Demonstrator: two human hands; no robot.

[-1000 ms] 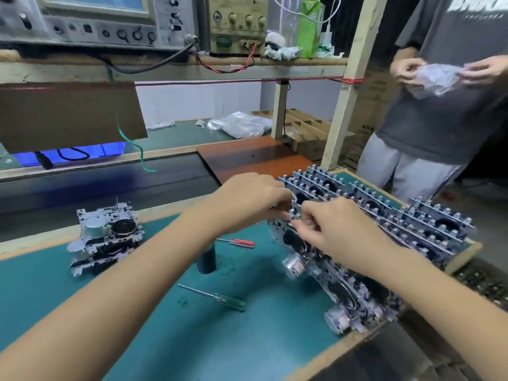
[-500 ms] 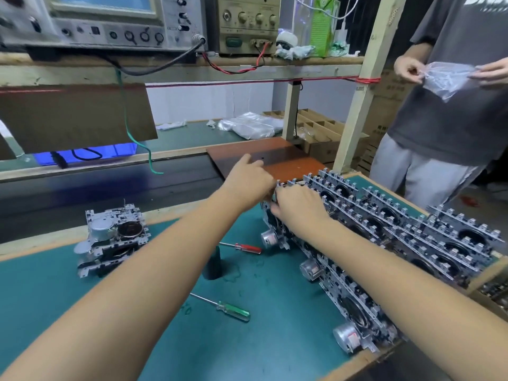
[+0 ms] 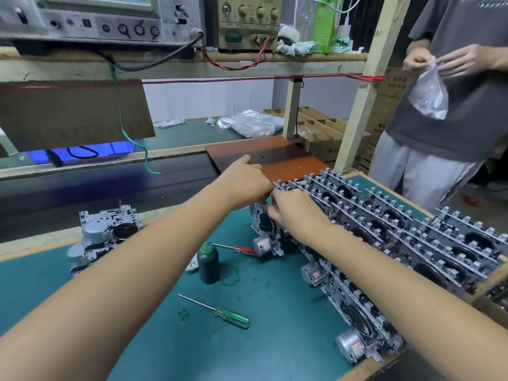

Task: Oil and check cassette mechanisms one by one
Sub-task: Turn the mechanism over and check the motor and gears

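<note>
On the green-topped table (image 3: 192,353), both hands meet at the far end of the packed rows of cassette mechanisms (image 3: 398,243). The left hand (image 3: 244,185) and right hand (image 3: 295,213) curl their fingers round the endmost mechanism (image 3: 265,229). Nearby stand a dark oil bottle (image 3: 208,264), two screwdrivers (image 3: 220,313), and a separate mechanism (image 3: 105,235) at left.

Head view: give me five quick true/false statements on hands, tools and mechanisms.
1. Both hands, left hand and right hand, are at the near-end metal cassette mechanism of the row. True.
2. The green-handled screwdriver is in the right hand. False: it lies on the green mat.
3. The dark green oil bottle stands upright. True.
4. The red-handled screwdriver lies on the shelf. False: on the mat.
5. Finished mechanisms sit stacked at left. True.
</note>
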